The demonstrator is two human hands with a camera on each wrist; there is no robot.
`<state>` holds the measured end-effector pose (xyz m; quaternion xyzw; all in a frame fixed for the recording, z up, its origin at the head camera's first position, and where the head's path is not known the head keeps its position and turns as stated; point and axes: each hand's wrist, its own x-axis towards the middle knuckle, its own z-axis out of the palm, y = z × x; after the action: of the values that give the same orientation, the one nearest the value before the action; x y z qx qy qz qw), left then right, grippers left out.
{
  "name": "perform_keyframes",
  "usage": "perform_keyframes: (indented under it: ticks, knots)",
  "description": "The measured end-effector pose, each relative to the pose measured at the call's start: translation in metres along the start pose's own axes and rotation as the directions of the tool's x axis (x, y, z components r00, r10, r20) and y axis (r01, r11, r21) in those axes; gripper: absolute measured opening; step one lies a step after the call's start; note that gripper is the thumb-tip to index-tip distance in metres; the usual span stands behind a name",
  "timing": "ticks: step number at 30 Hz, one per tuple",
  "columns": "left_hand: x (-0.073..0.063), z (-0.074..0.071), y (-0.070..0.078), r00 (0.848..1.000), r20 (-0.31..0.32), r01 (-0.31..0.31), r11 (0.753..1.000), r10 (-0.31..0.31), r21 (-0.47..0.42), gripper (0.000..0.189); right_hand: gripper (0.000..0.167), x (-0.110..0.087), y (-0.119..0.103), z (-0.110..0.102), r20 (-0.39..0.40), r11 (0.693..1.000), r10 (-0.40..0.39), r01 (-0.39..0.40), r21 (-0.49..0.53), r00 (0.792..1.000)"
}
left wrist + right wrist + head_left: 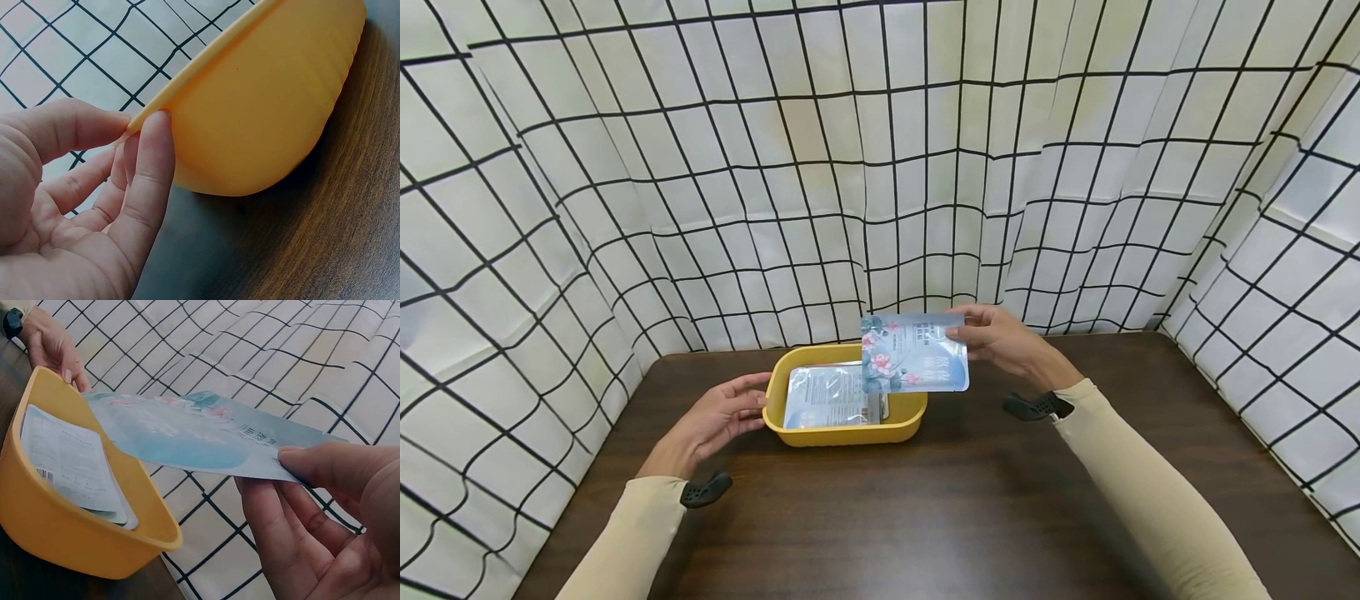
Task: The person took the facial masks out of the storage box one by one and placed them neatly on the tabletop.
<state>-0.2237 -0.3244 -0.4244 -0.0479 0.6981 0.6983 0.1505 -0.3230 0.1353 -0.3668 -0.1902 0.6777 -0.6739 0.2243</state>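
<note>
A yellow plastic basin (pixel 850 436) stands on the table, and my left hand (pixel 721 419) pinches its left rim between thumb and fingers, as the left wrist view shows closely. My right hand (pixel 1003 342) holds a light-blue flat pouch (pixel 916 354) printed with pink flowers, thumb on top and fingers beneath. That pouch hangs over the basin's right part, above the rim. Inside the basin lie more flat pouches (pixel 72 456), the top one with its printed text side and barcode up. How many lie under it is hidden.
The dark wooden table (pixel 865 517) carries the basin near its back edge. White cloth with a black grid (pixel 910 183) hangs behind the table and along both sides. A black band (pixel 1037 407) sits on each wrist.
</note>
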Motion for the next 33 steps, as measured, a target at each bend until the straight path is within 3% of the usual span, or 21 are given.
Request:
perform_keyframes:
  ticks: [15,25,33]
  knots:
    - [0.0,0.001,-0.001,1.0,-0.013,0.015,1.0,-0.015,-0.021,0.063,0.035,-0.017,0.008,-0.02,-0.015,1.0,-0.015,0.015,-0.007,1.0]
    - [0.0,0.0,-0.001,1.0,-0.019,0.016,0.999,-0.016,-0.029,0.063,0.03,-0.03,0.012,-0.036,-0.022,0.999,-0.006,0.007,0.048,1.0]
    - [0.0,0.0,-0.001,1.0,-0.017,0.016,0.999,-0.017,-0.036,0.065,0.028,-0.04,0.019,-0.052,-0.047,1.0,0.005,-0.004,0.021,0.999]
